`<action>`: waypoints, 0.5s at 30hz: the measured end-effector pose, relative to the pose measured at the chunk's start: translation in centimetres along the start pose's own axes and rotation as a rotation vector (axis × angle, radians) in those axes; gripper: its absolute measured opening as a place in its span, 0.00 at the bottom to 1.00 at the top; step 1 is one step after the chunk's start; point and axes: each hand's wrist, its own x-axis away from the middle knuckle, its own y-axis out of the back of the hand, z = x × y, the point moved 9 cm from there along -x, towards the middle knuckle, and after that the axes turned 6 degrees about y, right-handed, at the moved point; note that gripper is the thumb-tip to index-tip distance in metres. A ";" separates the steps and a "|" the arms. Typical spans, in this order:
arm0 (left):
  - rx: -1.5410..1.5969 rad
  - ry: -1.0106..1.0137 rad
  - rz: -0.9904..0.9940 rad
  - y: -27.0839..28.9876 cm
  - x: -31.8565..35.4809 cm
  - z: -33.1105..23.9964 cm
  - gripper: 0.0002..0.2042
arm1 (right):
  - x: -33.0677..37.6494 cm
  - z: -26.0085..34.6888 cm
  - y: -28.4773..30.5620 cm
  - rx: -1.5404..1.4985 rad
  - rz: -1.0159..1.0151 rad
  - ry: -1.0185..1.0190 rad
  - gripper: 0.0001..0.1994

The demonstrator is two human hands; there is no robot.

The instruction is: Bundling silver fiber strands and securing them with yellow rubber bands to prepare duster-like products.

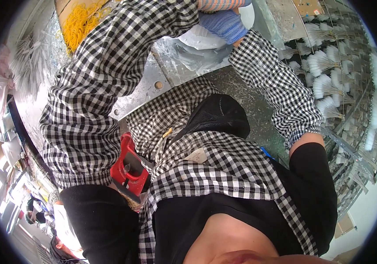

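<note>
Blue-gloved right hand (224, 25): far, by white material (199, 40); can't tell fingers' state
Striped-gloved left hand (223, 4): just beyond, likewise unclear

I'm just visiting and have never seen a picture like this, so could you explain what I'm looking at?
Certainly. There's no robot here: a person is working with their own hands. The one picture comes from a wide camera worn on the head, looking down, so straight edges bend near the rim. The checked sleeves cover the person's forearms. At the top edge, the left hand wears an orange-and-grey striped glove, the right hand a blue one. Below them, a round white thing sits on a smeared grey worktop. Yellow loops lie at upper left; white bristle bundles fill the right. Whether either hand holds anything, I can't tell.
</note>
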 end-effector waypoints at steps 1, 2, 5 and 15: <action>0.006 0.011 0.013 -0.1 0.0 0.0 0.25 | 0.2 -0.7 -0.3 -0.055 0.013 -0.070 0.37; 0.007 0.013 0.013 -0.1 0.1 0.2 0.25 | 0.2 -0.5 -0.2 -0.056 0.015 -0.068 0.37; -0.009 0.005 -0.028 0.3 0.4 0.3 0.25 | 0.4 -1.0 -0.9 0.020 0.129 -0.138 0.36; -0.011 0.018 0.012 -0.7 0.1 0.3 0.25 | 2.2 -6.0 -7.1 -0.013 0.348 -0.470 0.29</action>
